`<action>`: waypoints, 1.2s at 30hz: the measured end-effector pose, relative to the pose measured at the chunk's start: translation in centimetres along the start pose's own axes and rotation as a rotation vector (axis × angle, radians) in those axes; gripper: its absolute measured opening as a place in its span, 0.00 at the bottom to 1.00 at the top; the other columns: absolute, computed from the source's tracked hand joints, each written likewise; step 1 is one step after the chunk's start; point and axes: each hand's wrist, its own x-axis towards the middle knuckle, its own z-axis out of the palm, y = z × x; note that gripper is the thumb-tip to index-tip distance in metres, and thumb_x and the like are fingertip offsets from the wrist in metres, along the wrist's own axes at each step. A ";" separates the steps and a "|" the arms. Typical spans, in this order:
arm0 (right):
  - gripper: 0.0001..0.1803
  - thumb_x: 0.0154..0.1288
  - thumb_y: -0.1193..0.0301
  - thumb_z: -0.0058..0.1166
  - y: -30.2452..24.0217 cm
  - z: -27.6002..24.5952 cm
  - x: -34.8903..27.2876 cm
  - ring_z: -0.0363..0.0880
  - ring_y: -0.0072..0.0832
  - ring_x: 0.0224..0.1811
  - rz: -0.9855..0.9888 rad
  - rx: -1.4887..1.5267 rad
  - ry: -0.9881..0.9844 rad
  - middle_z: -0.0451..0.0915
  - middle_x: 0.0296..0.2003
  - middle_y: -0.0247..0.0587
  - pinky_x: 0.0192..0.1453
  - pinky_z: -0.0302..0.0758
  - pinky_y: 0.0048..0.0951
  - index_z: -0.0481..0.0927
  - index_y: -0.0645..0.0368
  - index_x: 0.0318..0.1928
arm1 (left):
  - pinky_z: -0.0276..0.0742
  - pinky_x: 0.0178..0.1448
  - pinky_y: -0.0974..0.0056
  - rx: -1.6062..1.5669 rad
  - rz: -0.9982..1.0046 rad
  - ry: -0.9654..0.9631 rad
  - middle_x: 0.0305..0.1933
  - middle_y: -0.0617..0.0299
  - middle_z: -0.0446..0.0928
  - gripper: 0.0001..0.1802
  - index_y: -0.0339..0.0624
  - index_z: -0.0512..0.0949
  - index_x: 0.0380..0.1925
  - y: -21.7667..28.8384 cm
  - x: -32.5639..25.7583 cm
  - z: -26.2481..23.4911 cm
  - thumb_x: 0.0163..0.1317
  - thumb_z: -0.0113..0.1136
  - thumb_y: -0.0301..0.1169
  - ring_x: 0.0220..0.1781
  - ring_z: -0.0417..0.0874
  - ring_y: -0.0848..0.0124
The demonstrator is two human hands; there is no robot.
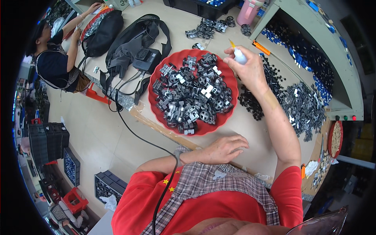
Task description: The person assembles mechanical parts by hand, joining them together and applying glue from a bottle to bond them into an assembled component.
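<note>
My right hand (248, 68) is raised over the table and is closed around a small white bottle with a thin yellow nozzle (237, 53), just right of a round red tray (231, 80). The tray is heaped with several grey and black plastic wheeled parts (192, 92). My left hand (225, 148) lies flat on the table's near edge, below the tray, fingers spread and holding nothing.
Piles of black and grey parts (301, 103) cover the table to the right. Black bags (131, 45) and a cable (137, 135) lie left of the tray. A pink bottle (248, 11) stands at the back. Another person (58, 55) works at the far left. Black crates (47, 141) sit on the floor.
</note>
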 end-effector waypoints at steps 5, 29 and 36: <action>0.12 0.56 0.69 0.63 2.5 2.0 7.1 0.71 0.16 0.19 -0.099 -0.120 -0.104 0.78 0.23 0.32 0.23 0.69 0.23 0.82 0.60 0.40 | 0.75 0.53 0.61 -0.017 -0.003 -0.008 0.50 0.56 0.74 0.13 0.38 0.75 0.46 -0.1 0.2 0.1 0.60 0.54 0.25 0.51 0.77 0.60; 0.11 0.55 0.74 0.64 1.1 -6.2 -4.1 0.70 0.11 0.21 0.198 0.280 -0.072 0.78 0.27 0.27 0.25 0.69 0.15 0.82 0.60 0.40 | 0.76 0.50 0.64 -0.090 -0.037 0.018 0.46 0.55 0.77 0.12 0.36 0.75 0.44 0.6 0.6 -0.9 0.59 0.55 0.23 0.46 0.80 0.64; 0.09 0.55 0.78 0.63 1.8 -5.4 -14.3 0.70 0.15 0.18 0.499 0.738 0.088 0.80 0.27 0.34 0.23 0.66 0.17 0.80 0.62 0.38 | 0.78 0.49 0.64 -0.098 0.005 0.401 0.59 0.49 0.64 0.23 0.34 0.67 0.55 1.4 0.5 -1.0 0.58 0.55 0.20 0.47 0.78 0.64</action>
